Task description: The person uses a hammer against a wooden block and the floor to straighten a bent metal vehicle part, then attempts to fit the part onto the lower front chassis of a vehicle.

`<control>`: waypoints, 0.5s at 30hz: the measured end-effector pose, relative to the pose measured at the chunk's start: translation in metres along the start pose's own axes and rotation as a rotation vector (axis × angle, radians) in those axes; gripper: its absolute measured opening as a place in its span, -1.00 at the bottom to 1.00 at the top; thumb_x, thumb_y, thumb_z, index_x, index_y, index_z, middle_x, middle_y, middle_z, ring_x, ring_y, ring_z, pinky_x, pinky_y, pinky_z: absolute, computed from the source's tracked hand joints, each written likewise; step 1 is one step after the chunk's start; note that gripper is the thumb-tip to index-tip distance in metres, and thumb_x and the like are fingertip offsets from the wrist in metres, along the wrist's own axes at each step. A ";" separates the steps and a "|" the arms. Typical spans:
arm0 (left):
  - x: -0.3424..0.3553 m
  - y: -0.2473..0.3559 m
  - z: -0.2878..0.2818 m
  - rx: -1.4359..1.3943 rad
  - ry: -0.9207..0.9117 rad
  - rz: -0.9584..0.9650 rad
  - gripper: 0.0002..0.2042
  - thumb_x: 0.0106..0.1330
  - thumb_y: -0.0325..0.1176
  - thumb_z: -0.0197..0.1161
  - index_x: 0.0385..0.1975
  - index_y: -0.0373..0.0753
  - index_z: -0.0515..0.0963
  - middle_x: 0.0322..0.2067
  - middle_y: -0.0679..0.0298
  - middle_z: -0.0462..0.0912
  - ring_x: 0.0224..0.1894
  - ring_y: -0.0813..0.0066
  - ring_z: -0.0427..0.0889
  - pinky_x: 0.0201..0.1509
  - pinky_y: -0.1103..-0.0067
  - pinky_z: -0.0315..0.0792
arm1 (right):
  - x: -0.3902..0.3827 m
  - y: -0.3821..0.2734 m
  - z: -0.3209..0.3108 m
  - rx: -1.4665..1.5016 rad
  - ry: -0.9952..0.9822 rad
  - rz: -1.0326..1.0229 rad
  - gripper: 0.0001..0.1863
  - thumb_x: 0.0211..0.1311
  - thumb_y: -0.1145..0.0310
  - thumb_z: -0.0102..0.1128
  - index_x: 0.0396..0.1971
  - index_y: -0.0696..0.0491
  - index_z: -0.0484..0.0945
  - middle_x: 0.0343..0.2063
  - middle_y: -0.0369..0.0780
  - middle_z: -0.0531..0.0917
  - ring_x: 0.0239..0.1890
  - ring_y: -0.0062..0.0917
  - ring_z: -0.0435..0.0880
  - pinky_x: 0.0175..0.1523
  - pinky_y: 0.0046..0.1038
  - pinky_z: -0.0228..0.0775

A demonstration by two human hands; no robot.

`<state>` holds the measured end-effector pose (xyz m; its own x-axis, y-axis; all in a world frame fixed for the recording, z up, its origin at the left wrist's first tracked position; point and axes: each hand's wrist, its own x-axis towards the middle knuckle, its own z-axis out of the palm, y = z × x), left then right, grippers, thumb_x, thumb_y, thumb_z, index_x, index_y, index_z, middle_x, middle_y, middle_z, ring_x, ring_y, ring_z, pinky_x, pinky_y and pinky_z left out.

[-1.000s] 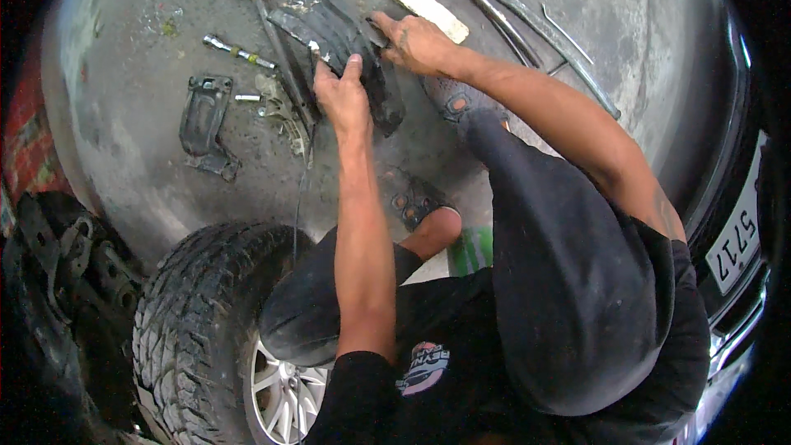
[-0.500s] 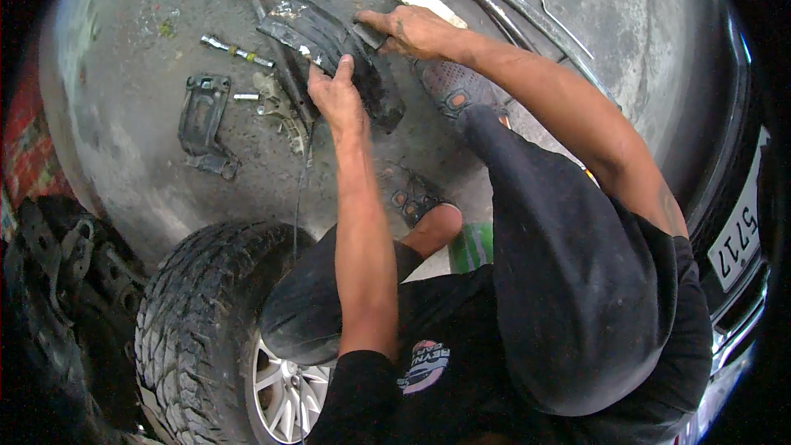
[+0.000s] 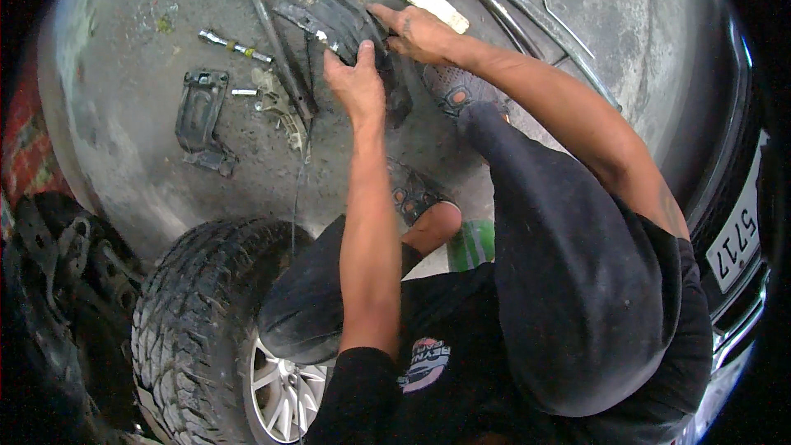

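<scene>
Left hand [image 3: 356, 86] gripping a curved black part [image 3: 336, 15] at its 12 o'clock, right hand [image 3: 418, 35] by the part's 3 o'clock edge, whether gripping cannot be told, hammer [image 3: 278, 37] toward 9 o'clock.

To your left you see a knobbly tire [image 3: 185, 313] on a silver rim [image 3: 288, 400], beside dim dark pieces [image 3: 58, 247], perhaps vehicle parts; a dark car [image 3: 713, 189] stands at your right.
</scene>
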<state>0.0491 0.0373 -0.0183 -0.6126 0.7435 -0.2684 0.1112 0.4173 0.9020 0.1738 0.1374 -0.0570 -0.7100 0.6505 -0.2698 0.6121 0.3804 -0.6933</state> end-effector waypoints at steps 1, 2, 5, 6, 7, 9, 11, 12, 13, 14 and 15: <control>0.002 -0.006 0.005 0.021 0.029 0.030 -0.65 0.26 -0.56 0.34 0.03 -0.49 0.50 -0.05 0.06 0.69 -0.05 0.25 0.66 0.12 0.41 0.46 | 0.000 0.001 0.001 0.006 -0.001 0.003 -0.27 0.19 0.39 0.29 0.38 0.08 0.24 -0.34 0.11 0.70 -0.23 0.07 0.70 -0.06 -0.02 0.53; 0.004 -0.006 0.009 0.043 0.060 0.061 -0.65 0.25 -0.55 0.35 0.02 -0.50 0.50 -0.06 0.04 0.70 -0.06 0.22 0.66 0.12 0.41 0.46 | 0.000 -0.001 0.000 0.006 -0.003 0.001 -0.27 0.19 0.39 0.29 0.38 0.08 0.24 -0.34 0.11 0.70 -0.23 0.07 0.70 -0.06 -0.02 0.53; -0.001 -0.007 0.011 0.165 0.106 0.079 -0.65 0.23 -0.54 0.36 0.00 -0.50 0.51 -0.09 -0.01 0.71 -0.08 0.13 0.68 0.11 0.37 0.47 | -0.001 -0.006 -0.005 -0.049 -0.002 0.015 -0.26 0.16 0.42 0.27 0.38 0.08 0.26 -0.34 0.11 0.70 -0.22 0.07 0.70 -0.05 -0.04 0.53; -0.003 -0.007 0.010 0.232 0.104 0.052 -0.64 0.22 -0.54 0.36 0.00 -0.51 0.51 -0.09 -0.04 0.71 -0.08 0.11 0.69 0.11 0.36 0.47 | -0.002 -0.009 -0.007 -0.044 -0.025 0.021 -0.25 0.14 0.43 0.27 0.38 0.09 0.26 -0.33 0.12 0.70 -0.22 0.08 0.69 -0.05 -0.05 0.54; -0.003 -0.007 0.009 0.235 0.106 0.049 -0.64 0.22 -0.54 0.36 0.00 -0.51 0.51 -0.09 -0.04 0.71 -0.08 0.11 0.69 0.11 0.36 0.47 | -0.002 -0.012 -0.008 -0.039 -0.049 0.027 -0.25 0.13 0.43 0.26 0.39 0.11 0.26 -0.32 0.14 0.70 -0.21 0.08 0.69 -0.04 -0.05 0.54; -0.004 -0.005 0.012 0.135 0.117 0.131 -0.66 0.22 -0.54 0.36 -0.02 -0.51 0.52 -0.12 -0.05 0.71 -0.12 0.11 0.70 0.07 0.34 0.49 | -0.002 -0.005 -0.003 -0.026 -0.008 -0.002 -0.26 0.14 0.43 0.24 0.38 0.13 0.28 -0.31 0.15 0.69 -0.22 0.07 0.70 -0.06 -0.07 0.55; -0.008 0.003 0.015 0.074 0.093 0.127 -0.67 0.21 -0.55 0.36 -0.04 -0.52 0.53 -0.14 -0.05 0.72 -0.14 0.11 0.70 0.05 0.34 0.50 | -0.003 0.008 0.004 -0.016 0.031 -0.028 -0.28 0.15 0.43 0.23 0.37 0.15 0.30 -0.30 0.16 0.69 -0.23 0.06 0.70 -0.08 -0.09 0.56; -0.008 0.010 0.016 0.020 0.073 0.134 -0.69 0.21 -0.55 0.36 -0.06 -0.52 0.54 -0.16 -0.04 0.73 -0.16 0.12 0.70 0.04 0.35 0.50 | -0.003 0.015 0.004 0.048 0.119 -0.093 -0.31 0.17 0.41 0.23 0.35 0.17 0.34 -0.31 0.15 0.69 -0.26 -0.04 0.72 -0.11 -0.14 0.57; -0.006 0.011 0.018 0.017 0.071 0.141 -0.69 0.21 -0.55 0.36 -0.06 -0.52 0.54 -0.16 -0.04 0.73 -0.16 0.12 0.70 0.04 0.35 0.50 | -0.003 0.022 0.004 0.112 0.207 -0.158 -0.34 0.19 0.40 0.24 0.32 0.19 0.37 -0.31 0.14 0.70 -0.29 -0.13 0.74 -0.15 -0.19 0.58; -0.003 0.000 0.014 0.056 0.093 0.128 -0.70 0.21 -0.55 0.35 -0.08 -0.52 0.55 -0.18 -0.03 0.73 -0.17 0.13 0.71 0.03 0.35 0.51 | 0.000 0.015 0.001 0.117 0.202 -0.167 -0.34 0.19 0.40 0.24 0.32 0.19 0.37 -0.31 0.14 0.70 -0.29 -0.13 0.74 -0.15 -0.19 0.58; -0.001 -0.003 0.011 0.090 0.111 0.113 -0.71 0.21 -0.55 0.35 -0.09 -0.52 0.55 -0.19 -0.02 0.73 -0.19 0.14 0.71 0.01 0.35 0.51 | -0.001 0.006 -0.007 0.356 0.113 -0.005 -0.39 0.22 0.36 0.24 0.29 0.20 0.41 -0.32 0.10 0.71 -0.32 -0.25 0.74 -0.18 -0.25 0.57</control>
<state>0.0583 0.0412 -0.0242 -0.6743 0.7281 -0.1232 0.2510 0.3828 0.8891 0.1804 0.1436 -0.0564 -0.6578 0.7250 -0.2041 0.4350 0.1444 -0.8888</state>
